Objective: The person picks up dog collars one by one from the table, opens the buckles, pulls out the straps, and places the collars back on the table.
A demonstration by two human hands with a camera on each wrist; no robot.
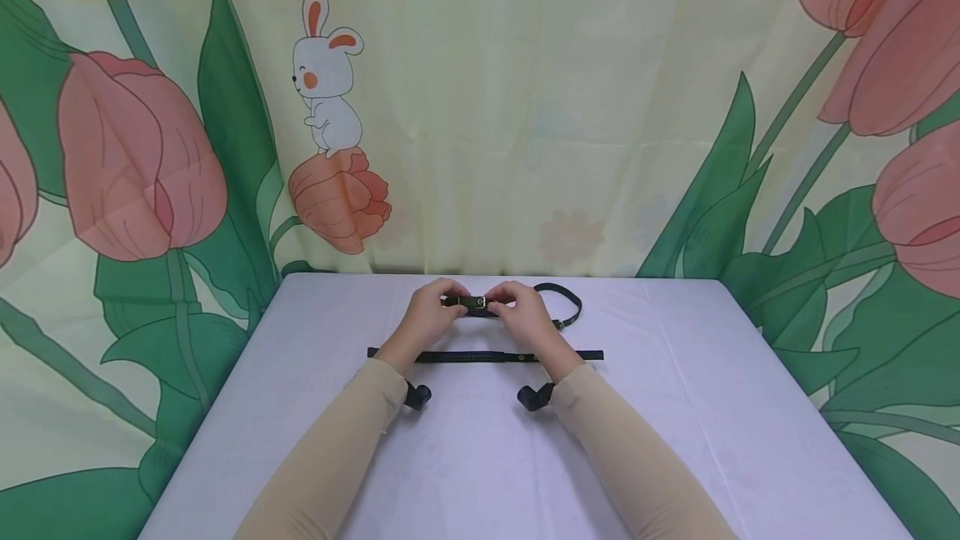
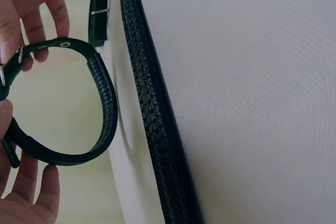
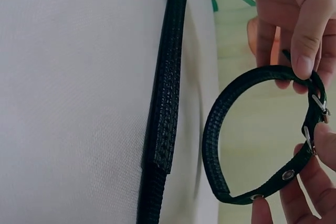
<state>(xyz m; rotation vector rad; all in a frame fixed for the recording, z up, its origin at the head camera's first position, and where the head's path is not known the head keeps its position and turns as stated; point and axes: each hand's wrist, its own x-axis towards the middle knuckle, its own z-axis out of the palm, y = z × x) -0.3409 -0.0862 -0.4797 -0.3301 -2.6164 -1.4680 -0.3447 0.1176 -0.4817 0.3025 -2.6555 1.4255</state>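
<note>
A black leather-look collar (image 1: 471, 302) with a silver buckle (image 3: 321, 107) is closed into a loop and held up above the far part of the table. My left hand (image 1: 435, 311) pinches it on the side of the strap's tail. Close to the buckle, my right hand (image 1: 525, 315) grips the band between thumb and fingers. The left wrist view looks through the round loop, with braided texture along its inner band and metal eyelets (image 2: 65, 44) in the plain part. In the right wrist view, fingers partly cover the overlapping strap ends.
On the white-covered table (image 1: 480, 473), a similar black strap (image 1: 472, 357) lies straight, crosswise below my hands. Another looped black strap (image 1: 568, 294) with a buckle rests behind my right hand. Small black rounded pieces (image 1: 417, 396) sit beside both forearms. A tulip-print curtain (image 1: 480, 107) hangs behind the table.
</note>
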